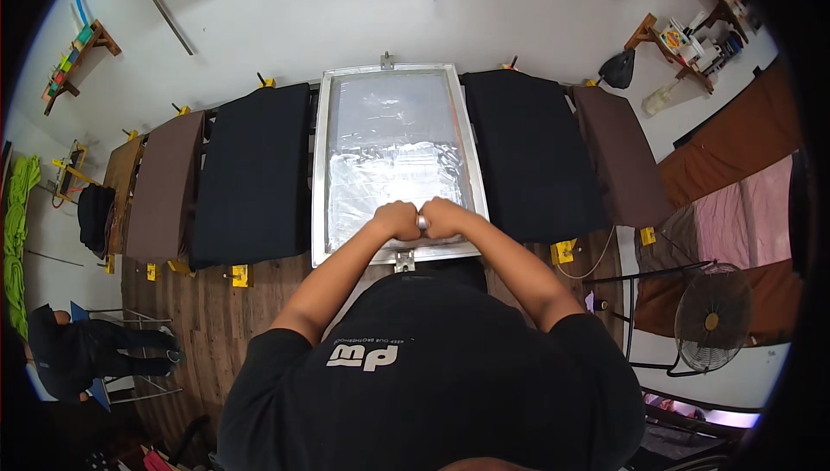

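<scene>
In front of me lies a screen-printing frame (322, 160) with a silver metal rim, held by clamps at its far and near ends. Its mesh (393, 112) looks grey at the far half and shiny, wrinkled and clear-filmed at the near half. Near the frame's close end, my left hand (398, 219) and my right hand (443, 217) are side by side, both closed round a squeegee (423, 222). Only a silver bit of its handle shows between the fists; its blade is hidden beneath them.
Black cloths (252, 173) (534, 155) cover the boards on both sides, with brown cloths (166, 186) (618, 151) farther out. Yellow brackets (239, 276) jut out along the near edge. A fan (711, 322) stands at right. Another person (95, 350) is at lower left.
</scene>
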The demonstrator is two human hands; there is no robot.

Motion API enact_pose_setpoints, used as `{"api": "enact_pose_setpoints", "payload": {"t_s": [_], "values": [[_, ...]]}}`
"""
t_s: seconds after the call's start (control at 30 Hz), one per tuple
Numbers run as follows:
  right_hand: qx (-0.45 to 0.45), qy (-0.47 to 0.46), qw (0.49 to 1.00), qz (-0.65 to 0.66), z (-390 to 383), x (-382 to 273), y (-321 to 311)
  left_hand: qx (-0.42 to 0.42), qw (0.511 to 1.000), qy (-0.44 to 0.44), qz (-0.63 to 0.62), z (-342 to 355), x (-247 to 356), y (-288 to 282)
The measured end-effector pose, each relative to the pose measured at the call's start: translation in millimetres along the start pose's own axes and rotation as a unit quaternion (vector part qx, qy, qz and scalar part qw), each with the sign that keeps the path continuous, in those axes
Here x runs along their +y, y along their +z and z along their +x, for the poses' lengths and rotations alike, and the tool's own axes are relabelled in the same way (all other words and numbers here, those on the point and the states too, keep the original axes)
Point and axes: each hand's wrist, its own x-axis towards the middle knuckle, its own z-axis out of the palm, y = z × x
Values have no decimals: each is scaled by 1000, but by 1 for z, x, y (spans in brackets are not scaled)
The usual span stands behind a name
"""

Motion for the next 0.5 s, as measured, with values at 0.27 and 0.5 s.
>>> {"api": "enact_pose_setpoints", "payload": {"t_s": [0.27, 0.5], "values": [[220, 27, 974, -40, 10, -7, 41, 266, 963, 49, 13, 10, -17, 53], [89, 81, 992, -24, -31, -23, 42, 140, 989, 46, 3, -31, 9, 41]]}}
